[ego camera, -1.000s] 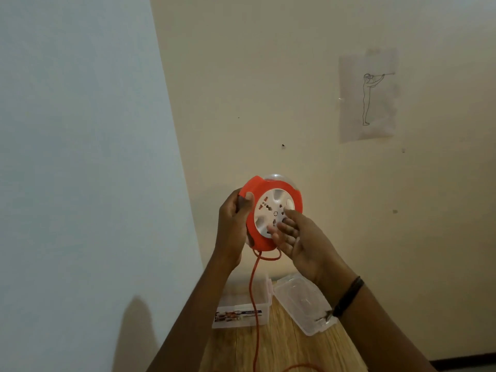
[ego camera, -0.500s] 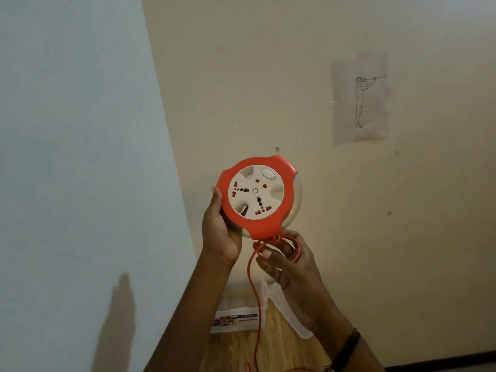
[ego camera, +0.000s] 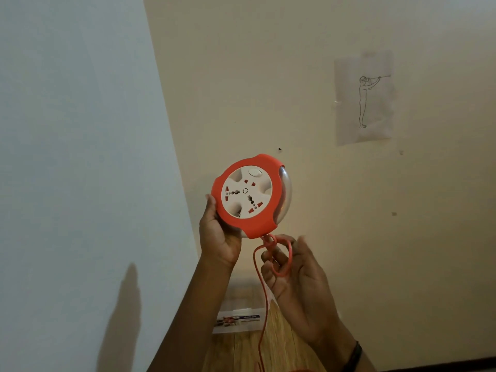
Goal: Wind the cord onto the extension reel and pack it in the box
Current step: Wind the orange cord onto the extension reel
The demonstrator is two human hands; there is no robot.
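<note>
A round orange extension reel (ego camera: 248,194) with a white socket face is held up in front of the wall. My left hand (ego camera: 220,237) grips its lower left edge. An orange cord (ego camera: 259,285) leaves the reel's bottom, forms a small loop and hangs down past the table. Just below the reel, my right hand (ego camera: 292,275) pinches that loop between thumb and fingers. A clear plastic box (ego camera: 239,318) with a printed label stands on the wooden table (ego camera: 276,350) below, partly hidden by my arms.
A pale blue wall fills the left, a cream wall the right. A paper sheet with a line drawing (ego camera: 365,100) is taped to the cream wall. The table corner sits in the angle of the two walls.
The reel has been raised and turned so its socket face points at me. My right hand left the reel's face, dropped below it and took hold of the cord loop.
</note>
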